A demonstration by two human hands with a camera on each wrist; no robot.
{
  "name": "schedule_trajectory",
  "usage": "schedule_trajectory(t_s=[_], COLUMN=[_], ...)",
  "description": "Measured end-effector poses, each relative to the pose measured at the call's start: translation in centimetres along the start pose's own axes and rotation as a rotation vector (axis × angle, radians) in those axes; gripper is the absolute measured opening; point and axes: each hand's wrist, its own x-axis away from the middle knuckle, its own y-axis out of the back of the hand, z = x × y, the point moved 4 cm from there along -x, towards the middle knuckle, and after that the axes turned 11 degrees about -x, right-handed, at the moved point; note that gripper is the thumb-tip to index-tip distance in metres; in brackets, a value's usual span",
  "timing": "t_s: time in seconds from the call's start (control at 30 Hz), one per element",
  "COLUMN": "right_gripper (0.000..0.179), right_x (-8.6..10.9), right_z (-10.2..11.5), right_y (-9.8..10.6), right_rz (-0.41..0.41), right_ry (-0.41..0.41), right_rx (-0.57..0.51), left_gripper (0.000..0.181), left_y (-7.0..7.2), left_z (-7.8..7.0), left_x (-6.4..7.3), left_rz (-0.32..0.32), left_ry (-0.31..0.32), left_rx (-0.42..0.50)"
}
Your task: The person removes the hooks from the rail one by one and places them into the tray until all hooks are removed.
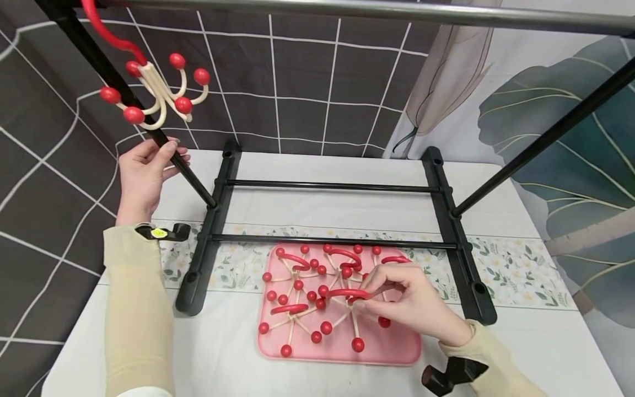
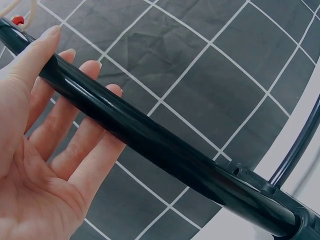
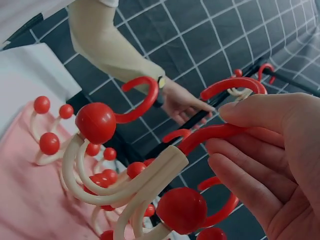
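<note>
My left hand (image 1: 144,179) holds the black upright pole (image 2: 150,135) of a rack, thumb on the near side and fingers behind it. Above that hand, a cream hook hanger (image 1: 157,88) with red ball tips hangs by its red hook. Over the pink tray (image 1: 392,350), my right hand (image 1: 412,298) pinches the red hook of another such hanger (image 3: 167,165) between thumb and fingers. In the right wrist view its cream prongs and red balls point down and away from the fingers. Several like hangers (image 1: 292,311) lie in the tray, their red hooks upward.
The rack's black feet (image 1: 198,275) and two low crossbars (image 1: 327,239) stand on the white table (image 1: 218,353). A metal top rail (image 1: 347,14) runs overhead, with a second slanted pole (image 1: 536,143) at right. Behind hang a dark grid cloth (image 1: 302,71) and a leaf-patterned curtain (image 1: 555,138).
</note>
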Motion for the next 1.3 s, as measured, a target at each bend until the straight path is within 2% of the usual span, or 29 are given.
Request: schedule_trajectory(t_s=[0.4, 0.67, 0.97, 1.13, 1.3], right_gripper=[0.023, 0.02, 0.023, 0.025, 0.029], right_x=[0.3, 0.3, 0.8, 0.9, 0.5], right_z=[-1.6, -2.5, -3.5, -3.1, -1.3], right_y=[-0.9, -1.0, -1.0, -0.8, -0.3], right_rz=[0.002, 0.002, 0.035, 0.056, 0.07], right_ry=[-0.047, -0.096, -0.059, -0.06, -0.05], right_rx=[-0.068, -0.045, -0.002, 0.037, 0.069], left_gripper=[0.022, 0.021, 0.022, 0.022, 0.023], left_y=[0.0, -0.1, 0.0, 0.0, 0.0], left_z=[0.0, 0.0, 0.0, 0.1, 0.1], left_x=[-0.2, -0.2, -0.1, -0.1, -0.1], left_rz=[0.003, -0.001, -0.005, -0.005, -0.006], left_ry=[-0.015, -0.016, -0.012, -0.006, -0.005], left_rx=[0.01, 0.03, 0.036, 0.026, 0.014])
